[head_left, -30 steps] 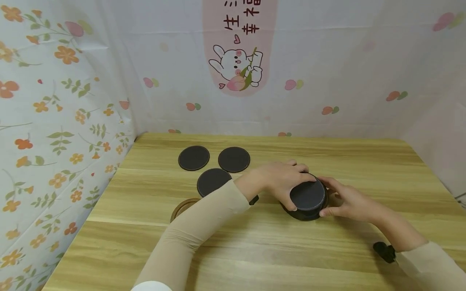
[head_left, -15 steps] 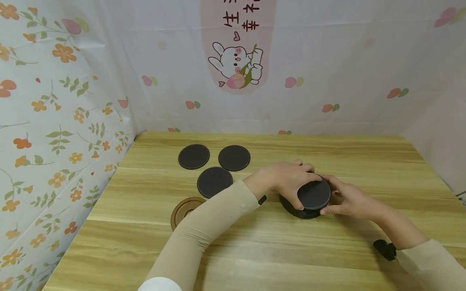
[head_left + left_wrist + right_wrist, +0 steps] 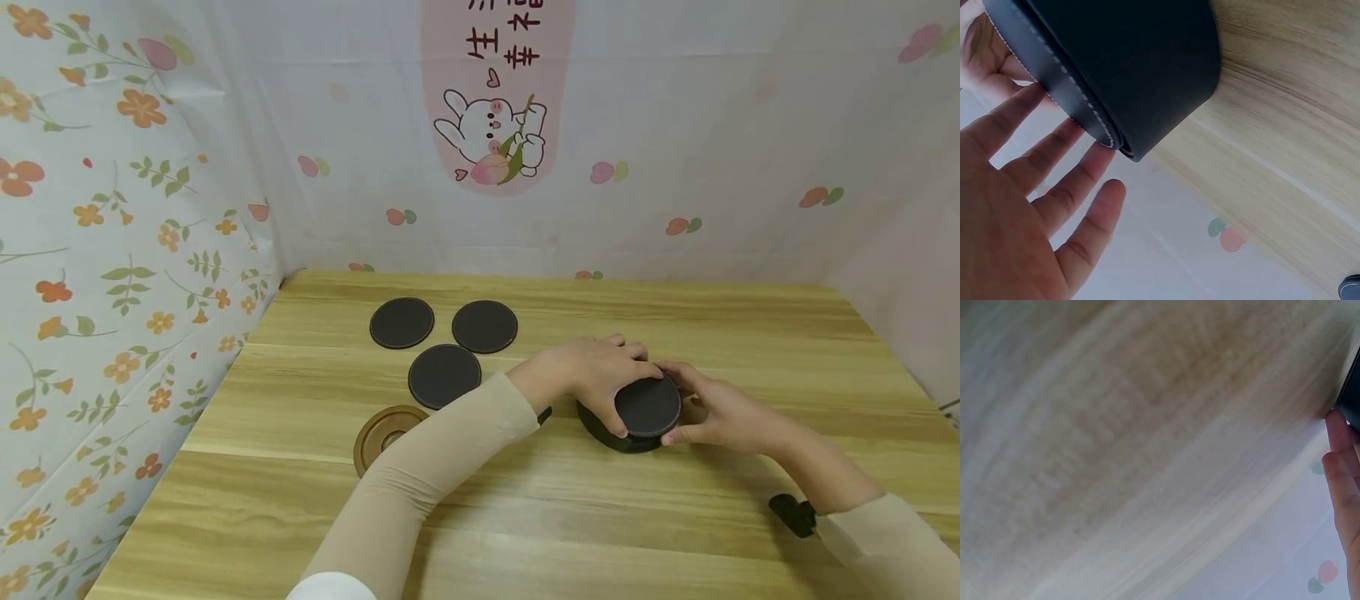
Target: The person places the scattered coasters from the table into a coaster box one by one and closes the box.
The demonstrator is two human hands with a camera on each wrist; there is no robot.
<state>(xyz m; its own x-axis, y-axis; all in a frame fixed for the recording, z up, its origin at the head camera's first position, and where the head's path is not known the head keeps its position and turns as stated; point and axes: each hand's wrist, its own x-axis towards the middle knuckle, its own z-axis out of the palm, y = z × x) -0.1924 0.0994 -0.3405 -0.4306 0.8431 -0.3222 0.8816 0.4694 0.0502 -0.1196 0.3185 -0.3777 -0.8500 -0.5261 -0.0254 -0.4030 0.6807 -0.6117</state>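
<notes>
In the head view, my left hand point(image 3: 600, 377) spans a round black coaster point(image 3: 651, 406) with pale edge stitching, thumb at the near rim and fingers over the far side. The coaster lies tilted over the mouth of a round black holder point(image 3: 617, 439). My right hand point(image 3: 723, 419) grips the holder's right side between thumb and fingers. Up close in the left wrist view, the left fingertips point(image 3: 1094, 164) touch the coaster's stitched edge, right at the holder's rim. Only some right fingers point(image 3: 1341, 481) and a dark edge of the holder show in the right wrist view.
Three flat black coasters, at the back left point(image 3: 402, 323), back middle point(image 3: 484, 326) and in front of these point(image 3: 444, 377), lie on the wooden table point(image 3: 570, 533). A brown grooved disc point(image 3: 372, 442) is partly hidden by the left sleeve. Printed cloth point(image 3: 675, 125) hangs behind.
The left hand and the coaster have shifted slightly right over the holder, mostly in the first half second. More of the brown disc shows beside the sleeve. The right hand keeps its grip.
</notes>
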